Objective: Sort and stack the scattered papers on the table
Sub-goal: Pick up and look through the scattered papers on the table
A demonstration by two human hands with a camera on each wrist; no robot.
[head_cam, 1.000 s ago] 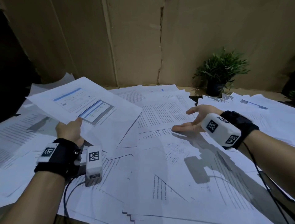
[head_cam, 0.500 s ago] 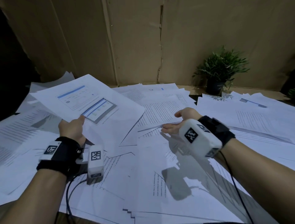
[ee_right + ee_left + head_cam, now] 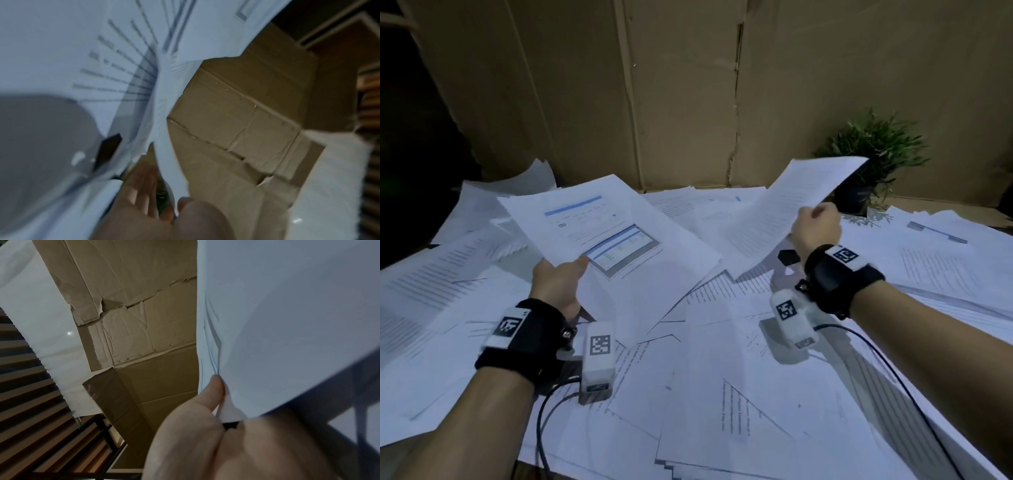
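Note:
Printed white papers (image 3: 722,394) lie scattered and overlapping all over the table. My left hand (image 3: 558,281) holds a small bundle of sheets (image 3: 606,233) above the left side; the top one shows blue headers and a screenshot. In the left wrist view its thumb (image 3: 213,391) pinches the bundle's edge (image 3: 287,321). My right hand (image 3: 815,229) grips a text-covered sheet (image 3: 791,202) by its right edge and holds it lifted and tilted over the table's middle right. The right wrist view is blurred, with fingers (image 3: 144,194) behind that sheet (image 3: 164,129).
A cardboard wall (image 3: 688,85) stands behind the table. A small potted plant (image 3: 873,161) sits at the back right, partly behind the lifted sheet. Wrist camera cables (image 3: 541,428) trail over the papers near the front edge.
My right hand was open and low on the papers in the middle; it has closed on one sheet and raised it up and to the right. The left hand kept its bundle almost still.

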